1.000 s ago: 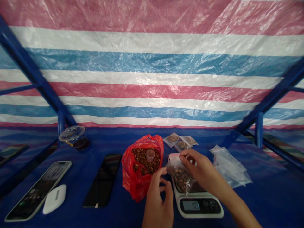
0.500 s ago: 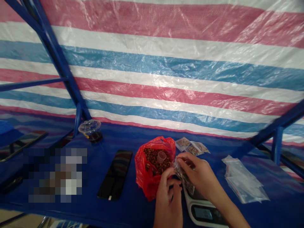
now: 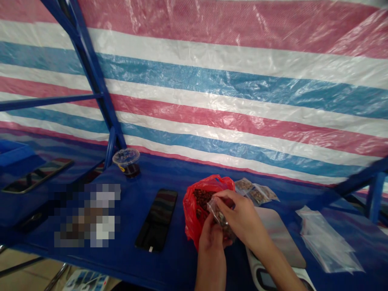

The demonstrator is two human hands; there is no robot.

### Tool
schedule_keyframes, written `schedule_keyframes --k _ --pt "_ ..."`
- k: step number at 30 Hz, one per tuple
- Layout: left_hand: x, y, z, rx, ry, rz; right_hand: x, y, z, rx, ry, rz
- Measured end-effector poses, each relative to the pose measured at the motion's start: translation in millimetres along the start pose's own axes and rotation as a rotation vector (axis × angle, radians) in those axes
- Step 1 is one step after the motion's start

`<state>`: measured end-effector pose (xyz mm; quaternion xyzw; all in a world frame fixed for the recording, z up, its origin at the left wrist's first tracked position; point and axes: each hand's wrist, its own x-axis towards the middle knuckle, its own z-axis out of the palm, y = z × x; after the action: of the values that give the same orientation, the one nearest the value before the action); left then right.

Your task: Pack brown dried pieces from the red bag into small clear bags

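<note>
Between my hands is a small clear zip bag (image 3: 220, 216) with brownish pieces in it, held in front of the red plastic bag (image 3: 190, 212). My right hand (image 3: 239, 212) pinches its upper edge between thumb and fingers. From below, my left hand (image 3: 212, 234) grips its near side, some fingers hidden behind it. Many small brown pieces (image 3: 201, 198) fill the open red bag. Under my right forearm stands a digital scale (image 3: 280, 234) with a bare metal plate, its display partly covered.
Several filled zip bags (image 3: 257, 192) lie behind the scale. A stack of flat clear zip bags (image 3: 329, 242) is at the right. Left of the red bag lie a black phone (image 3: 157, 220) and a lidded cup of dark liquid (image 3: 129, 163). A blue frame (image 3: 100, 89) rises at the left.
My right hand has carried the small zip bag left, off the scale and over to the red bag's near side. My left hand has closed on it. The view has shifted slightly.
</note>
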<state>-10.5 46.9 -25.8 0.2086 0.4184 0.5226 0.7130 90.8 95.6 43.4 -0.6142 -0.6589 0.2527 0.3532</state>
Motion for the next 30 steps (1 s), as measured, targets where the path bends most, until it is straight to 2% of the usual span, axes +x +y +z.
schedule_keyframes --k 4,10,17,30 --pt "3 0 4.2 -0.112 0.056 -0.121 -1 6 -3 0.012 -0.011 0.024" --pt "-2 8 4.7 -0.097 -0.007 -0.196 -1 8 -6 0.046 0.013 0.022" --pt "-6 18 1.6 -0.08 -0.07 -0.181 -3 9 -6 0.018 0.017 0.031" --pt "-9 14 0.6 -0.032 -0.087 -0.208 -7 5 1 0.008 0.031 0.054"
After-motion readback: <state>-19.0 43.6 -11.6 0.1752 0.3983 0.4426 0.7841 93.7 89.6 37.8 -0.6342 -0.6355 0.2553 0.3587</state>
